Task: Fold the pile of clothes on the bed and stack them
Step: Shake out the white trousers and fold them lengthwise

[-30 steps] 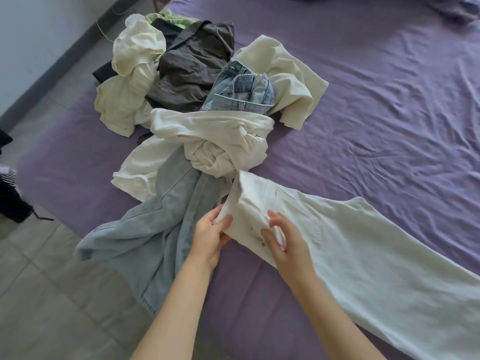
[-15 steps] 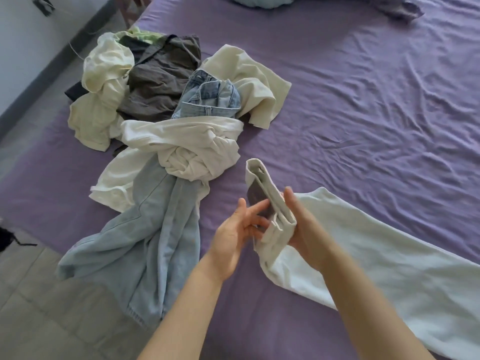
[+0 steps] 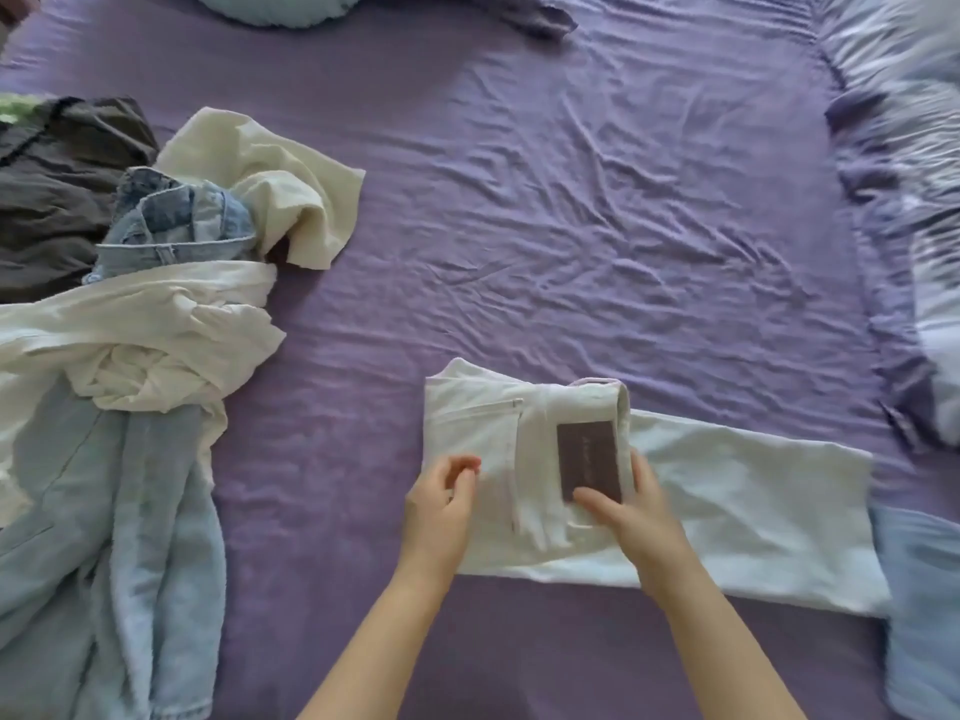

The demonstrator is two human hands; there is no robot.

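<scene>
Only one thing bears any lettering: a dark brown label patch (image 3: 589, 460) sewn at the waistband of the white trousers (image 3: 524, 459), which lie on the bed. A single faint line of pale print runs along the patch's length, but it is too small and blurred to make out any letters, brand or number. No other text, sign or number can be read on anything else in view.

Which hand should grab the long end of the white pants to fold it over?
Probably the right hand. It rests on the white pants beside the legs stretching rightward. The left hand sits at the opposite end.
</scene>
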